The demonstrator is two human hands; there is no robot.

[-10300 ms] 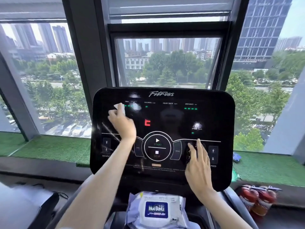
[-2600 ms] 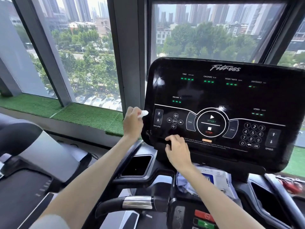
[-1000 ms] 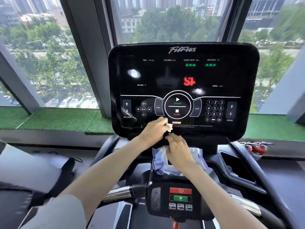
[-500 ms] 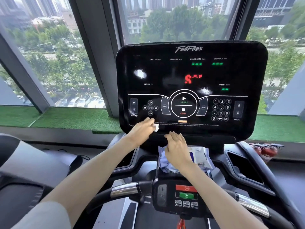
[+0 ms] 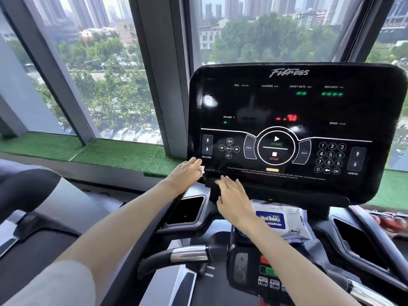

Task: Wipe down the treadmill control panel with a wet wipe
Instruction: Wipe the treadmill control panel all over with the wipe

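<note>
The black treadmill control panel (image 5: 287,107) stands ahead, lit with green and red readouts and a START/STOP ring. My left hand (image 5: 184,175) is at the panel's lower left corner, just below the INCLINE arrows. It holds a small folded white wet wipe (image 5: 201,170) against the glossy surface, and only the wipe's edge shows past the fingers. My right hand (image 5: 231,195) lies flat with straight fingers on the panel's bottom edge. Below the panel, a pack of wet wipes (image 5: 284,219) with a blue label sits partly behind my right wrist.
A chrome-banded handlebar (image 5: 189,253) and a small control box (image 5: 265,268) with red and green buttons sit low in front. Recessed pockets (image 5: 187,209) flank the console. A green turf ledge (image 5: 123,155) runs under the windows. Another machine (image 5: 26,195) stands at left.
My left hand has slid the wipe leftward along the panel's lower part, from under the START/STOP ring to the bottom left corner. My right hand stayed on the bottom edge.
</note>
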